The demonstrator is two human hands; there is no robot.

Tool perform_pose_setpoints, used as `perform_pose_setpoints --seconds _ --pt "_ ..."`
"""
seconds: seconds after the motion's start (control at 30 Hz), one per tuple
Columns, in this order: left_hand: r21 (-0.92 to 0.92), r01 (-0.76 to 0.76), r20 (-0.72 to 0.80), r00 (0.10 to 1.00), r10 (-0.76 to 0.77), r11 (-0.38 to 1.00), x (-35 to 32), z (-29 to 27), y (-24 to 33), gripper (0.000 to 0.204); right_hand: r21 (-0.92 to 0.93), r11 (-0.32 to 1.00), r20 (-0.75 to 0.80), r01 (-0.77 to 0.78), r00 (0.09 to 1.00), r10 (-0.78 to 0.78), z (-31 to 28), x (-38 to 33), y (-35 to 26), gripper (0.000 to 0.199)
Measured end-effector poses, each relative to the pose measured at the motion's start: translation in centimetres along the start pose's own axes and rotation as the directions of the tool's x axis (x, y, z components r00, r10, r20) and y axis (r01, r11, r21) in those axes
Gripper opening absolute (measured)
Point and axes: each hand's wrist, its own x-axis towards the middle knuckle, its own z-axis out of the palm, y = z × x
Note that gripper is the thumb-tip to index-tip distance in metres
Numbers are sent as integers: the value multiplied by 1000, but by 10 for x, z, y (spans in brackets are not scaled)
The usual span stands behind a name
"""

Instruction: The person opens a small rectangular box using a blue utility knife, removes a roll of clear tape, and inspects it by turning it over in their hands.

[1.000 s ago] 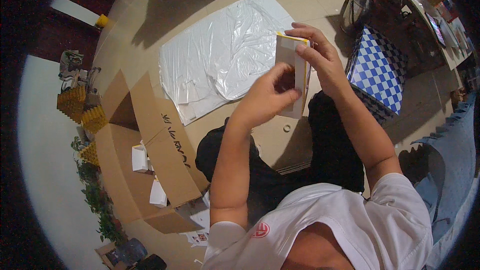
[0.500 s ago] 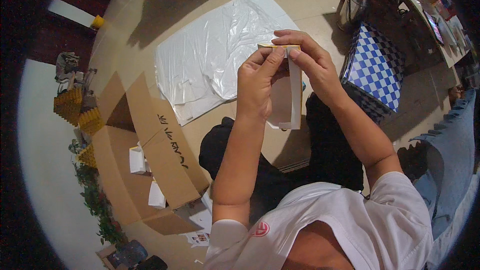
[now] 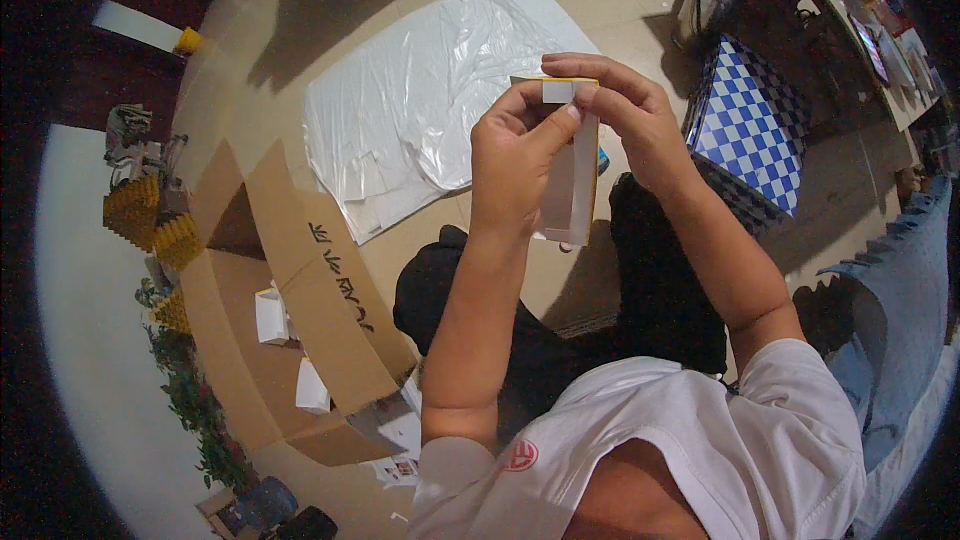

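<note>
Between both hands I hold a small open carton (image 3: 579,185), white inside with yellow edges, in front of my body. My left hand (image 3: 515,155) grips its left side, the thumb lying near a small white flap at the far end. My right hand (image 3: 630,125) wraps the far right corner, with the thumb at the flap and the fingers over the end. Part of the carton's left wall is hidden by my left hand.
A large cardboard box (image 3: 335,280) stands at the left, with small white cartons (image 3: 270,318) inside. A plastic-covered white sheet (image 3: 400,90) lies on the floor ahead. To the right are a blue-and-white checkered box (image 3: 745,130) and a cluttered table (image 3: 880,70).
My left thumb has slid down off the carton's far end, so the white flap there shows more. The carton has tilted slightly, still held in both hands.
</note>
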Motion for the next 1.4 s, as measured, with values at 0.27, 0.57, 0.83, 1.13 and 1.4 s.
perform_pose_setpoints --seconds 0.27,0.57,0.83,1.13,1.4 --pt "-79 2 -79 997 -8 997 9 -8 -14 16 -88 992 -13 -96 995 95 -3 4 10 31" --pt "-286 -161 -453 892 14 945 29 -33 -24 19 -175 908 147 -380 902 406 10 -18 19 93" --pt "-278 -156 -477 879 5 948 29 -38 -22 18 -277 900 218 -336 890 400 14 -16 19 82" --pt "-238 -248 -529 844 89 939 26 -43 -12 16 -317 885 327 -342 836 441 16 -23 14 92" --pt "-35 -166 -382 914 141 985 17 -32 -12 15 -211 947 129 -242 953 273 -2 3 12 73"
